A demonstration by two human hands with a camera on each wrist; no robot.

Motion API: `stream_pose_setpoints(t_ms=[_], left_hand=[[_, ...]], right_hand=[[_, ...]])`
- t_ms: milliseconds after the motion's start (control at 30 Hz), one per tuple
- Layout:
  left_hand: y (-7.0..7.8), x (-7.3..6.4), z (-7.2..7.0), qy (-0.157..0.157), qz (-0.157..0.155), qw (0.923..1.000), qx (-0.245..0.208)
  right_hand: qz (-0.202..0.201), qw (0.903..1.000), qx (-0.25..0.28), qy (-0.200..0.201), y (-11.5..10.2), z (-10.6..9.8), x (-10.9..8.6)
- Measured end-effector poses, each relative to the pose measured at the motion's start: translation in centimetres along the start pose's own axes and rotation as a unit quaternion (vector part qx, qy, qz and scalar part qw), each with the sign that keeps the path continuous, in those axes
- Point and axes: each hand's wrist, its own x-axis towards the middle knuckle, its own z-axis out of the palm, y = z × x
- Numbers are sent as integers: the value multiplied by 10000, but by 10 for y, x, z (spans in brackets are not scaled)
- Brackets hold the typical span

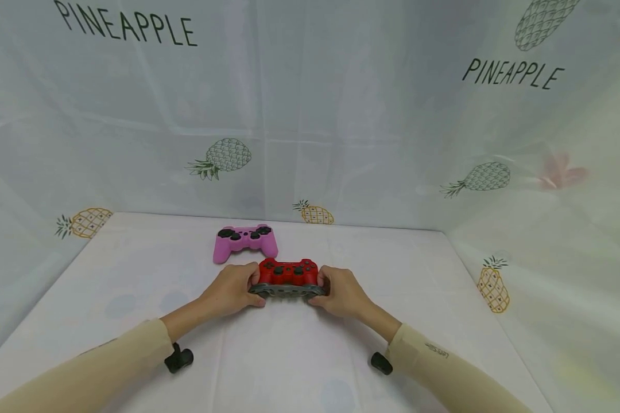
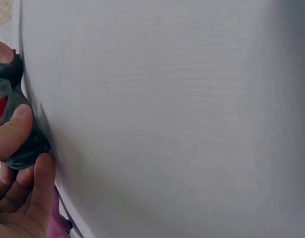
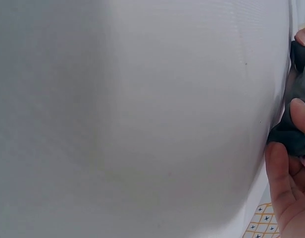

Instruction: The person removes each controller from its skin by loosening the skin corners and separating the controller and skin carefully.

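A red game controller (image 1: 288, 274) is at the middle of the table, its buttons and sticks showing. Along its near side runs a dark grey-green, soft-looking cover (image 1: 287, 291), partly round the controller's grips. My left hand (image 1: 231, 289) pinches the left end of the cover, thumb on the near side and fingers beyond. At the right end, my right hand (image 1: 343, 291) grips it in the same way. The left wrist view shows the left thumb pressed on the dark cover (image 2: 31, 148). Only an edge of the cover (image 3: 291, 136) appears in the right wrist view.
Behind my left hand lies a pink game controller (image 1: 245, 240), close to the red one. A white cloth covers the table (image 1: 279, 367). At its back hangs a pale curtain (image 1: 341, 115) printed with pineapples, which also runs down the right side.
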Motion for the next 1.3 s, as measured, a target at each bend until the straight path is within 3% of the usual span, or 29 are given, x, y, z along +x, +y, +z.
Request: stream_pose_setpoints(t_ms=[1300], left_hand=[[13,0,13,167,-397,9990,-106]], right_hand=[[472,9982,30,376,-1,6,-9]])
